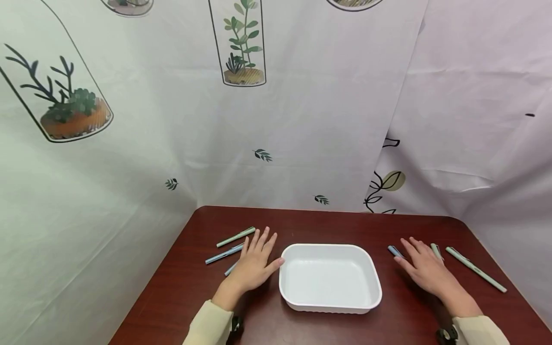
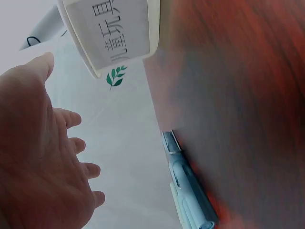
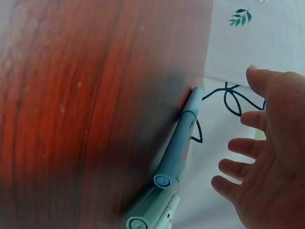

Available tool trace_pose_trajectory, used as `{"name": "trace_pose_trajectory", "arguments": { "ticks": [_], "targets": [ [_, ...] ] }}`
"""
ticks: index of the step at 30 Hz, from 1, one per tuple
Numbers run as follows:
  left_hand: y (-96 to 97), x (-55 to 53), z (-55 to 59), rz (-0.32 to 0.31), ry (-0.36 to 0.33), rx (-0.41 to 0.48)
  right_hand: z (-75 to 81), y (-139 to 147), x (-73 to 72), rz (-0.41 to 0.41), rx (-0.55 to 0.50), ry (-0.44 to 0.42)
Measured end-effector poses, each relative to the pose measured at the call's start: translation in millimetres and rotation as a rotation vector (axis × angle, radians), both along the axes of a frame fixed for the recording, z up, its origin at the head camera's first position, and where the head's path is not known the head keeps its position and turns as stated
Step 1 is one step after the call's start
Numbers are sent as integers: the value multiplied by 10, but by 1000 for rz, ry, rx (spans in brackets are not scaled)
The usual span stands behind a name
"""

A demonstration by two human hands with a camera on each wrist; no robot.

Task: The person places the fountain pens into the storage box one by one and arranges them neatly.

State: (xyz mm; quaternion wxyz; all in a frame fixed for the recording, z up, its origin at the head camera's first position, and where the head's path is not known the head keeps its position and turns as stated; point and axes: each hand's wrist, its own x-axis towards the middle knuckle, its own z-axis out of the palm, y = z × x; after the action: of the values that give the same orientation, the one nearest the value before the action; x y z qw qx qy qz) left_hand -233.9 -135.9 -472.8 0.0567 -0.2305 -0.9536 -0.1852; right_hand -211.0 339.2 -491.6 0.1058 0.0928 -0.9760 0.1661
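Note:
A white rectangular tray point(image 1: 330, 282) sits in the middle of the dark red table. My left hand point(image 1: 252, 266) is at its left, fingers spread and straight, thumb tip right at the rim in the head view. Left of that hand lie a green pen point(image 1: 235, 237) and a blue pen point(image 1: 224, 254); another blue pen point(image 1: 230, 268) is partly hidden by the hand. My right hand point(image 1: 427, 270) hovers with extended fingers over a blue pen point(image 3: 178, 143) and a green pen point(image 1: 437, 251), both partly covered in the head view. Neither hand holds anything.
Another light green pen point(image 1: 476, 269) lies by the table's right edge. The wooden table point(image 1: 336, 225) meets a white curtain point(image 1: 302, 143) printed with plants along its back. Dark character marks show on the tray's side point(image 2: 109, 31) in the left wrist view.

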Motion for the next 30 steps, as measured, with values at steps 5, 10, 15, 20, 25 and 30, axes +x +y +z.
{"name": "trace_pose_trajectory", "arguments": {
  "ticks": [5, 10, 15, 20, 25, 30],
  "targets": [
    [39, 59, -3, -26, 13, 0, -1, -24, -19, 7, -12, -27],
    [81, 123, 0, -46, 12, 13, -14, -39, -28, 11, -26, -64],
    [122, 174, -13, -61, -7, 13, -34, -40, -49, 22, -20, -75],
    [166, 228, -7, -77, -17, 11, -31, -32, -77, 16, -1, -79],
    [202, 275, -17, -92, -31, 3, -46, -36, -96, 12, 10, -79],
    [241, 308, -35, -110, -20, -15, -44, -45, -106, 5, 18, -97]
  ]
}}
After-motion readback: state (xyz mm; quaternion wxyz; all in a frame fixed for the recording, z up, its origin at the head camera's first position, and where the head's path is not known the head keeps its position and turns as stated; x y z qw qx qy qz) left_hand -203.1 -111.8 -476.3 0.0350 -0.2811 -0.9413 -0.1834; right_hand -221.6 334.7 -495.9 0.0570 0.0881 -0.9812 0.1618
